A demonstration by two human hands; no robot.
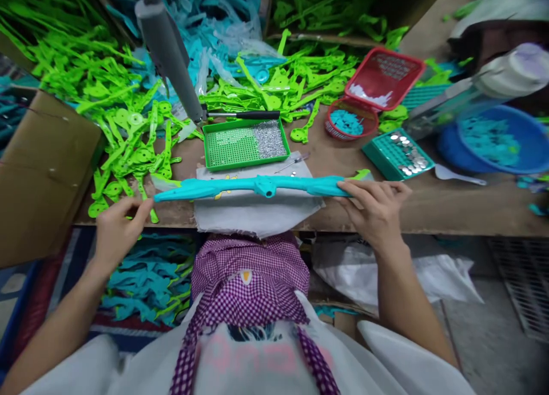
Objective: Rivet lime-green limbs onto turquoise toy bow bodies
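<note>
A long turquoise plastic piece (268, 186) is stretched level across my front, above the table's near edge. Lime green parts show at both of its ends. My left hand (120, 226) pinches the left tip between thumb and fingers. Around the right end, the fingers and thumb of my right hand (375, 209) are closed. Beneath the piece lies a white cloth (257, 220), partly hanging over the table edge. Just beyond it is a green tray (209, 163) with small silver screws in its right part. A screwdriver (253, 115) with a black handle rests along the tray's back rim.
A grey power screwdriver (167, 58) hangs over the table. Piled lime green parts (128, 120) cover the left and back. On the right are a red basket (377, 78), a teal box (398, 155) with silver discs, and a blue bowl (454, 155). Cardboard (47, 166) stands left.
</note>
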